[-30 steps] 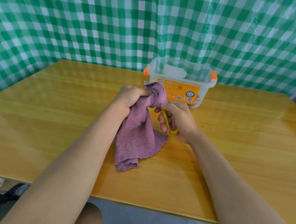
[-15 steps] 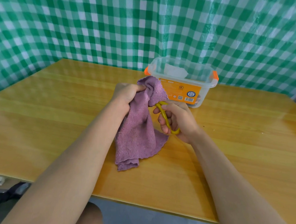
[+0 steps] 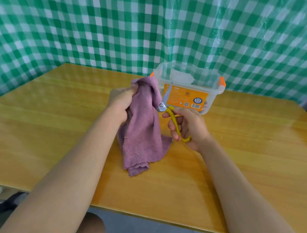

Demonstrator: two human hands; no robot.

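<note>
My left hand (image 3: 120, 101) grips the bunched top of a purple cloth (image 3: 143, 133), which hangs down so that its lower end lies on the wooden table (image 3: 59, 129). My right hand (image 3: 189, 126) holds a pair of scissors (image 3: 169, 108) by the yellow handles, fingers curled round them. The metal blades point up and away, with the pivot touching the cloth's right edge and one bare blade standing clear in front of the box.
A clear plastic box (image 3: 212, 94) with orange clips and an orange label stands just behind my hands, something white inside it. A green-and-white checked sheet (image 3: 153, 27) hangs behind the table. The table's near edge runs close to my lap.
The cloth covered the blades half a second ago; now it has slid off to the left and a bare blade and the pivot show. My right hand shifted slightly right.
</note>
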